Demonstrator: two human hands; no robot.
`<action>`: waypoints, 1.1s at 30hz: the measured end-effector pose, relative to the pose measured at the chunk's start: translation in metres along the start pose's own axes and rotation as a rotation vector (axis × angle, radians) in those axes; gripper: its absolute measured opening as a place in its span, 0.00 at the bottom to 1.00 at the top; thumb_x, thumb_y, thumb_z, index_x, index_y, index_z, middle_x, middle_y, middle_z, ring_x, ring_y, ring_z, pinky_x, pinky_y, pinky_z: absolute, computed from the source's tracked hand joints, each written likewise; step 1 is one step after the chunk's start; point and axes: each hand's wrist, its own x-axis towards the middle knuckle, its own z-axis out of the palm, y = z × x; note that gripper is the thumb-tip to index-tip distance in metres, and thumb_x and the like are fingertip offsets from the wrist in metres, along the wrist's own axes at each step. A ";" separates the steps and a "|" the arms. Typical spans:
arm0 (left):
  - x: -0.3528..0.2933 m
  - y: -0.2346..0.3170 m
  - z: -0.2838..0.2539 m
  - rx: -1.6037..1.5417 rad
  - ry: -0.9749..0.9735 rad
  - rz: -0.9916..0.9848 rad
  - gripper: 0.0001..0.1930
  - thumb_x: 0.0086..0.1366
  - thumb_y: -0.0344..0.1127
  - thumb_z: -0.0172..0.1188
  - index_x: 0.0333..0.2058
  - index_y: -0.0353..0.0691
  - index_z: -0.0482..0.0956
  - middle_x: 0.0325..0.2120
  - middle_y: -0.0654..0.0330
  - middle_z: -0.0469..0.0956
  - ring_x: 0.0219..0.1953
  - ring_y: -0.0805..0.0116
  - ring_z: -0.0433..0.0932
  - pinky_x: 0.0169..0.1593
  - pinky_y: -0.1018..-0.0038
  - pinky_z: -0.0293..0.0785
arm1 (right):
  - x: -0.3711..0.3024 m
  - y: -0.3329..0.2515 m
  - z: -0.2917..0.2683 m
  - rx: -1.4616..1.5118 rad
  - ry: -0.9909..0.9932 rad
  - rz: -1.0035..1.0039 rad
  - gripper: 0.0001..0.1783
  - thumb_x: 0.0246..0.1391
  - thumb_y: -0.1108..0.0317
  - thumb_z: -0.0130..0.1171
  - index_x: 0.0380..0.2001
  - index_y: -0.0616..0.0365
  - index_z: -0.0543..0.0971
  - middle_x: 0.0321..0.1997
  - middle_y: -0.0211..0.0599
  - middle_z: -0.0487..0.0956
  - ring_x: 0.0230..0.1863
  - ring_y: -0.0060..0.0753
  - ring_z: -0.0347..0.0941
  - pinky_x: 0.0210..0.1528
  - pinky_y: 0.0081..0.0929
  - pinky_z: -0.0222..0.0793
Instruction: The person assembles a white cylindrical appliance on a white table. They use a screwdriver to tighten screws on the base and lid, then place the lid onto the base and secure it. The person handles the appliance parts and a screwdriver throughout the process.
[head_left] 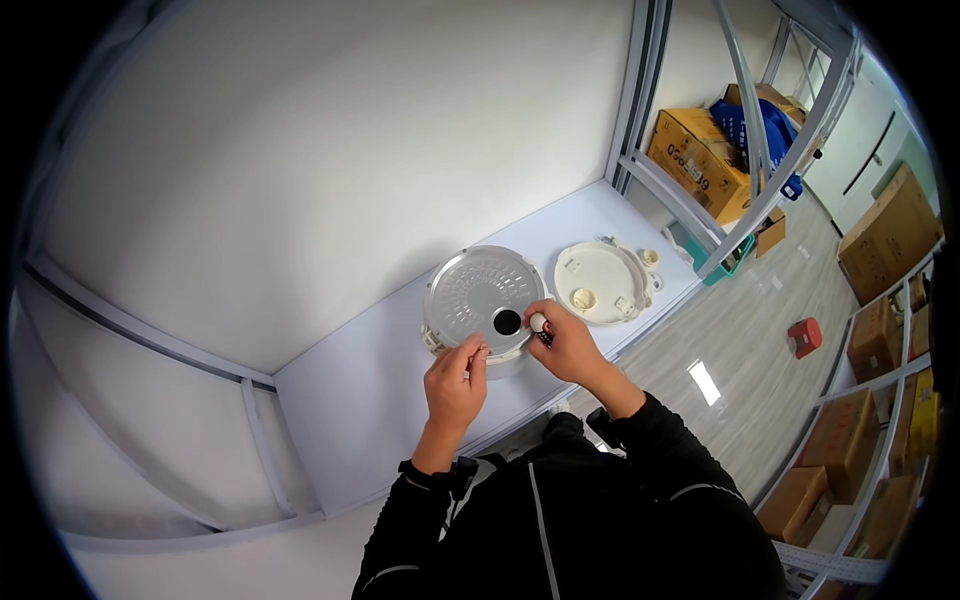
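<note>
A pale grey bench (350, 400) runs along a plain white wall, framed by grey metal rails; straight edges bow with the fisheye lens. On the bench lies a round silvery lid (478, 298), dimpled and ribbed, with a dark round hole near its front edge. Just beside it, to the right and not touching, lies a round cream plate (597, 283) with small clips and knobs on its face.

The left hand (455, 383) rests at the lid's front rim, its fingers pinched together at the edge; whether it grips the rim itself or something tiny cannot be told. The right hand (568, 345) is closed around a small white cap (538, 322), held between thumb and fingers just right of the hole, over the lid's rim. Something dark shows under that hand, too small to make out. Both sleeves are black, and a dark watch (432, 476) sits on the left wrist.

Beyond the bench's right end, a metal upright (640, 90) and slanted struts rise. Behind them sit brown cardboard boxes (700, 155) with a blue bag (765, 135) on top. The floor (740, 340) is grey wood-pattern board, with a bright reflection on it. A small red stool (805, 335) stands on it, well apart from the bench. More boxes fill shelves (890, 400) along the right side.
</note>
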 end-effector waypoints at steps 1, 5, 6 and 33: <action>0.000 0.000 0.000 -0.021 0.018 -0.014 0.08 0.68 0.26 0.71 0.45 0.41 0.88 0.35 0.58 0.90 0.35 0.57 0.87 0.41 0.64 0.84 | 0.000 0.000 0.001 0.000 0.000 -0.002 0.23 0.55 0.78 0.66 0.55 0.54 0.77 0.47 0.38 0.85 0.44 0.38 0.84 0.47 0.33 0.79; 0.004 -0.004 -0.003 0.034 0.023 0.062 0.07 0.67 0.27 0.72 0.43 0.42 0.90 0.35 0.60 0.90 0.35 0.57 0.87 0.40 0.63 0.84 | 0.000 0.003 0.002 0.007 0.019 -0.007 0.24 0.54 0.73 0.70 0.55 0.49 0.78 0.46 0.39 0.85 0.44 0.49 0.84 0.47 0.39 0.80; 0.006 -0.007 -0.005 0.081 0.007 0.114 0.07 0.66 0.28 0.73 0.43 0.42 0.90 0.36 0.61 0.91 0.35 0.57 0.87 0.40 0.64 0.84 | 0.000 0.003 0.002 0.007 0.018 -0.004 0.24 0.54 0.73 0.70 0.55 0.48 0.78 0.46 0.39 0.85 0.44 0.49 0.84 0.47 0.39 0.80; 0.006 -0.004 -0.009 0.132 -0.115 0.106 0.05 0.66 0.33 0.74 0.40 0.46 0.93 0.43 0.69 0.90 0.41 0.61 0.79 0.48 0.67 0.79 | 0.000 -0.003 -0.003 -0.005 -0.017 0.016 0.24 0.55 0.73 0.69 0.56 0.49 0.77 0.48 0.36 0.85 0.41 0.45 0.83 0.46 0.37 0.79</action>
